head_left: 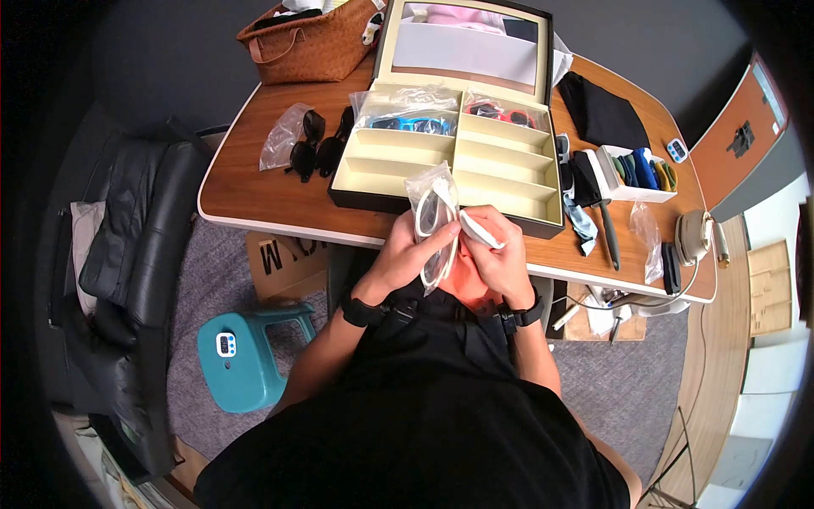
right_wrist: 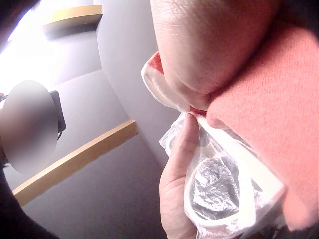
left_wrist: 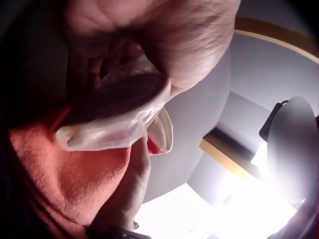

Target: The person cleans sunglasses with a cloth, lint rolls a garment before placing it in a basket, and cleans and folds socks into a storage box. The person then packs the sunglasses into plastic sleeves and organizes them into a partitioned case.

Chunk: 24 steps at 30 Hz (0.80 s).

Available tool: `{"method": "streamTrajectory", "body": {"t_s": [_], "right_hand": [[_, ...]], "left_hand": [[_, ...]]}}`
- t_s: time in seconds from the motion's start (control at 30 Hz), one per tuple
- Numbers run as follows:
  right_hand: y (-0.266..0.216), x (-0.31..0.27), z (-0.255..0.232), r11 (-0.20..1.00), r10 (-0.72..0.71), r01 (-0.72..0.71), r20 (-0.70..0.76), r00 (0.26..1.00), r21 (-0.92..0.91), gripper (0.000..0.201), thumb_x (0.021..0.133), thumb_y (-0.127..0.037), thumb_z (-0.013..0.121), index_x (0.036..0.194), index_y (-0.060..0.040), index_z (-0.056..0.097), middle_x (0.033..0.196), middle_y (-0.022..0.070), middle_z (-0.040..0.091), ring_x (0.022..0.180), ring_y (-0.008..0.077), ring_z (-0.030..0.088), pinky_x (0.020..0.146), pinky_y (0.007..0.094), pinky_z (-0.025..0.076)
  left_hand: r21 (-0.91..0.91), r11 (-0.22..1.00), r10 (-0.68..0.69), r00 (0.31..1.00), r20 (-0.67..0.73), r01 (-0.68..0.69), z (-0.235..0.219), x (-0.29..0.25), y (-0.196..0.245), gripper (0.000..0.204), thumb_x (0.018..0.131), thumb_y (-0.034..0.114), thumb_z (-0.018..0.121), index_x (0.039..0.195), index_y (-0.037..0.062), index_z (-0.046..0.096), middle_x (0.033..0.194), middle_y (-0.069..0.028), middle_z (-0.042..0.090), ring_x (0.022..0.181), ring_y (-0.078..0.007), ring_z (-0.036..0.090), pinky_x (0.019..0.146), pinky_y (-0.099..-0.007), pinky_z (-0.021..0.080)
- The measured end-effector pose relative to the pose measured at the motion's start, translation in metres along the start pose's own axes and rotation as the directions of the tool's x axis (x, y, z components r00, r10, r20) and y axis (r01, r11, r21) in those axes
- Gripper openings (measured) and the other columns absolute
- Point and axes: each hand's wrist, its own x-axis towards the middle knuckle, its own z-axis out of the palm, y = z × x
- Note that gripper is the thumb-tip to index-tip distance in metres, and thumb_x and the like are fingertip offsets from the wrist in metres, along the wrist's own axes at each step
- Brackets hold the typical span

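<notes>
My left hand (head_left: 398, 259) holds a pair of white-framed glasses (head_left: 421, 219) inside a clear plastic bag (head_left: 439, 180), its thumb laid across them. In the right wrist view, one dark lens (right_wrist: 214, 186) shows through the crinkled plastic. My right hand (head_left: 502, 254) grips a soft coral cloth (head_left: 468, 276) close beside the glasses. A white piece with a red patch (right_wrist: 162, 89) sticks out past its fingers. The cloth hangs below both hands, and the glasses overlap it in the left wrist view. Behind the hands, the open display case (head_left: 398, 176) has cream compartments.
Blue glasses (head_left: 415, 125) and red glasses (head_left: 509, 115) lie bagged in the case's back compartments. Dark sunglasses (head_left: 314, 153) sit left of it. To the right are a white box of rolled fabrics (head_left: 612, 176), a dark-handled tool (head_left: 609, 237) and black cloth (head_left: 598, 110). A woven basket (head_left: 318, 51) stands behind.
</notes>
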Motion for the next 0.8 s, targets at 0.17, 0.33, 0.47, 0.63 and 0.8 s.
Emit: {"method": "streamTrajectory", "body": {"t_s": [0.17,0.33,0.47,0.63,0.8], "right_hand": [[-0.0052,-0.0002,0.0005,1.000,0.020,-0.020,0.006,1.000,0.017,0.018,0.088,0.003,0.059,0.106,0.0024,0.063,0.084,0.0059,0.066,0.070,0.0082,0.061,0.063,0.0235,0.051],[-0.0014,-0.0003,0.0001,1.000,0.011,-0.011,-0.003,1.000,0.001,0.018,0.089,0.003,0.059,0.106,0.0022,0.063,0.083,0.0056,0.066,0.069,0.0082,0.062,0.062,0.0233,0.051],[-0.0020,-0.0005,0.0008,1.000,0.021,-0.021,-0.011,1.000,-0.001,0.018,0.088,0.003,0.060,0.106,0.0024,0.063,0.084,0.0067,0.067,0.071,0.0093,0.063,0.063,0.0241,0.051],[-0.0013,-0.0004,0.0004,1.000,-0.008,0.008,-0.017,1.000,-0.016,0.020,0.086,0.003,0.061,0.106,0.0028,0.064,0.087,0.0097,0.068,0.074,0.0116,0.064,0.067,0.0262,0.053],[-0.0040,-0.0002,0.0003,1.000,0.004,-0.004,-0.007,1.000,0.003,0.020,0.086,0.003,0.061,0.106,0.0031,0.064,0.090,0.0099,0.068,0.075,0.0120,0.065,0.068,0.0265,0.053]], "left_hand": [[-0.012,0.999,-0.031,1.000,0.008,0.031,-0.0003,-0.0004,0.0030,0.020,0.095,0.014,0.063,0.111,0.0012,0.061,0.097,0.0004,0.063,0.087,-0.0043,0.057,0.074,-0.0236,0.049],[-0.001,1.000,-0.020,1.000,0.010,0.020,-0.0005,0.0001,0.0024,0.020,0.096,0.014,0.063,0.110,0.0009,0.062,0.096,0.0007,0.064,0.086,-0.0039,0.057,0.074,-0.0234,0.048],[-0.012,1.000,-0.002,1.000,-0.007,0.002,-0.0002,0.0008,0.0002,0.019,0.096,0.014,0.063,0.109,0.0007,0.062,0.094,0.0014,0.064,0.085,-0.0037,0.057,0.074,-0.0236,0.048],[-0.032,0.999,-0.015,1.000,-0.026,0.015,-0.0002,0.0004,-0.0020,0.015,0.095,0.012,0.063,0.107,0.0014,0.063,0.095,0.0014,0.064,0.086,-0.0043,0.057,0.075,-0.0236,0.047],[-0.030,1.000,-0.002,0.999,-0.037,0.001,0.0014,0.0003,-0.0003,0.015,0.095,0.012,0.063,0.106,0.0015,0.063,0.094,0.0015,0.064,0.086,-0.0044,0.057,0.075,-0.0235,0.047]]}}
